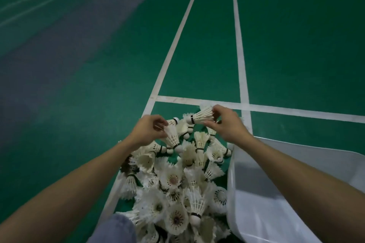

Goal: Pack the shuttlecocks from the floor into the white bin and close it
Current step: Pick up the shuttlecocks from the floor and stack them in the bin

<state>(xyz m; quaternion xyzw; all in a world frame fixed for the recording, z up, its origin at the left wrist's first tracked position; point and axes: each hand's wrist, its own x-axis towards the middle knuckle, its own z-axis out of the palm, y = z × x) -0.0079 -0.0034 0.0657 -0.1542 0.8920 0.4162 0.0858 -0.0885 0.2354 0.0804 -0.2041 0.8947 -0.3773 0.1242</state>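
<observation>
Fingers (159, 123) of left hand (147, 130) and right hand (227, 122) each pinch a shuttlecock (171, 134) by its feathers: squeezed, these may crush; slack, one could fall short of the bin (276, 183).

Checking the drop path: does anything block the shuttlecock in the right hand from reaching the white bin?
Nothing visible does. The right hand pinches the shuttlecock above the pile, and the white bin sits open beside it, to its right.

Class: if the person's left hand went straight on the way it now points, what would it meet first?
Probably the white feathered shuttlecock that the right hand pinches, though depth is unclear.
</observation>
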